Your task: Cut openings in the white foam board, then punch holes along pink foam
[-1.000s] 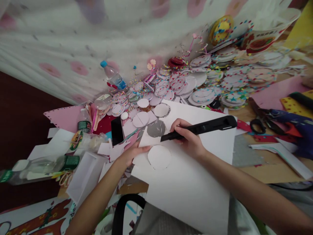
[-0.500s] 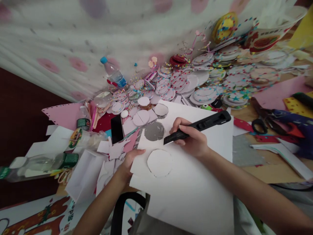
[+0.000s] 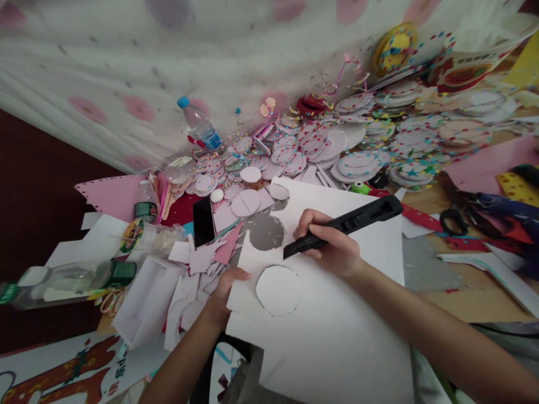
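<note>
My right hand (image 3: 330, 241) is wrapped round a black utility knife (image 3: 349, 221). The knife's tip points down to the left, just above a round outline (image 3: 278, 290) cut into a large white sheet of card (image 3: 337, 336). The disc still sits within that outline. Beyond it, a round hole in the card shows the grey surface (image 3: 267, 233) underneath. With its thumb on top, my left hand (image 3: 227, 292) pinches the left edge of the card; its other fingers are hidden below.
Paper scraps (image 3: 202, 258) and a phone (image 3: 203, 220) lie left of the card. Plastic bottles (image 3: 71, 283) lie further left. Stacks of decorated paper discs (image 3: 362, 163) fill the back, before a curtain (image 3: 126, 67). Scissors (image 3: 455, 221) lie at the right.
The card has slid slightly toward me with my left hand on it. My right hand and the knife have also come a little nearer to me.
</note>
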### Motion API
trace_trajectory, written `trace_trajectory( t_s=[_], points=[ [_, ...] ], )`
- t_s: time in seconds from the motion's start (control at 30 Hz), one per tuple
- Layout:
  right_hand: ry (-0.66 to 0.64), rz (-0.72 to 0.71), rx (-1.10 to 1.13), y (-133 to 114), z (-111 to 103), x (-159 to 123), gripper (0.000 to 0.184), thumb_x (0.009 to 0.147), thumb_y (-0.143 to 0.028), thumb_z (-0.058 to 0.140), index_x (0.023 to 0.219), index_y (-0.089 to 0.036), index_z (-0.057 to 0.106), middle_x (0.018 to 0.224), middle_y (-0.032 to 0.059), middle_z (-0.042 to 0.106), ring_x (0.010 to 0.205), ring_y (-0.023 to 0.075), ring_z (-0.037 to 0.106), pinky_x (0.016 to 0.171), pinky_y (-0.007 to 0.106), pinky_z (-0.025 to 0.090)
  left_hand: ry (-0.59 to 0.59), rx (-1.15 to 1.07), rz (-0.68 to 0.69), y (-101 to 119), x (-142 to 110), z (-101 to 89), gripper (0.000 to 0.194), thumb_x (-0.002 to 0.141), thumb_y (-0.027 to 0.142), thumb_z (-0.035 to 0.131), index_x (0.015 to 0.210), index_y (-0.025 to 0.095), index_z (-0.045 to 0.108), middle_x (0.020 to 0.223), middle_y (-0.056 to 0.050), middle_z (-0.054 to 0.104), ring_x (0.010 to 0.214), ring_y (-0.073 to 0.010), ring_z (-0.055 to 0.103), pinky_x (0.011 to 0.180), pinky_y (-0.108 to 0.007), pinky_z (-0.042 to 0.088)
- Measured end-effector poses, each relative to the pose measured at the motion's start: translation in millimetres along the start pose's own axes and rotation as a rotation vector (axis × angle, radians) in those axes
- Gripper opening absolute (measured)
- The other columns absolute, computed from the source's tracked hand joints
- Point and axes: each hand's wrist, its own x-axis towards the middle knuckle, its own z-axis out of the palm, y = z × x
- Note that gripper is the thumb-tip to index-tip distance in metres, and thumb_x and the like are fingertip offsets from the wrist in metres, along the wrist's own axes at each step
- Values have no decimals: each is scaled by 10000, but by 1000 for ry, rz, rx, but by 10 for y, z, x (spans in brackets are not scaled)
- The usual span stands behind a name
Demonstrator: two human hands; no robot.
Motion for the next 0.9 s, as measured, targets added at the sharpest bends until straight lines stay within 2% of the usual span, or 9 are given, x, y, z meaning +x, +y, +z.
trace_trajectory(
  t_s=[0.23,0.37,0.43,0.5,0.57,0.6,0.67,0.77,0.9],
  points=[
    [14,7,-63,7,-8,-10,172,833,-306,578,762,-150,594,575,-33,466,433,50,335,440,237,155,40,117,130,-70,2,6,410,601,341,635,931,100,676,704,-78,710,711,-289,682,575,-322,520],
    [41,14,-35,27,-33,10,177,828,-318,575,749,-159,584,549,-38,454,420,52,316,439,236,142,63,211,214,44,-67,-11,434,630,326,702,1011,124,657,919,-93,724,917,-306,665,693,-325,531],
    [73,16,-25,37,-41,24,175,818,-319,580,738,-163,580,537,-38,455,415,55,318,439,237,143,135,378,366,128,-149,-20,461,674,295,719,1103,162,615,1088,-82,683,1056,-276,617,842,-322,506],
    [108,23,-21,49,-44,35,171,806,-317,589,732,-163,578,557,-31,476,406,53,322,434,237,143,295,675,642,175,-251,-3,461,743,283,692,1178,207,559,1213,-69,615,1151,-240,560,984,-340,436],
    [127,35,-22,61,-47,38,170,798,-316,594,729,-162,577,579,-27,491,399,47,321,430,236,140,424,1014,866,150,-345,58,424,808,284,632,1215,233,527,1276,-70,561,1193,-229,524,1042,-375,393],
    [130,39,-25,66,-49,38,170,797,-315,594,728,-161,577,581,-28,489,397,46,320,429,236,139,437,1148,904,108,-377,104,421,823,279,611,1231,241,516,1300,-73,539,1210,-231,508,1048,-390,390],
    [135,38,-42,72,-54,35,172,800,-314,589,725,-160,576,574,-31,477,397,45,319,428,235,135,374,1368,868,-16,-396,217,476,832,271,599,1290,253,472,1357,-79,491,1256,-242,466,1055,-409,390],
    [148,21,-70,72,-64,35,171,806,-308,578,721,-160,572,530,-44,436,395,50,312,428,234,135,273,1544,784,-218,-315,376,673,789,274,666,1384,232,356,1402,-110,440,1304,-268,410,1080,-435,369],
    [158,5,-64,66,-72,50,172,806,-311,568,713,-165,564,490,-55,404,390,56,300,428,233,147,281,1640,766,-342,-155,471,761,772,257,701,1414,193,298,1370,-137,437,1311,-289,376,1090,-458,342]
  ],
)
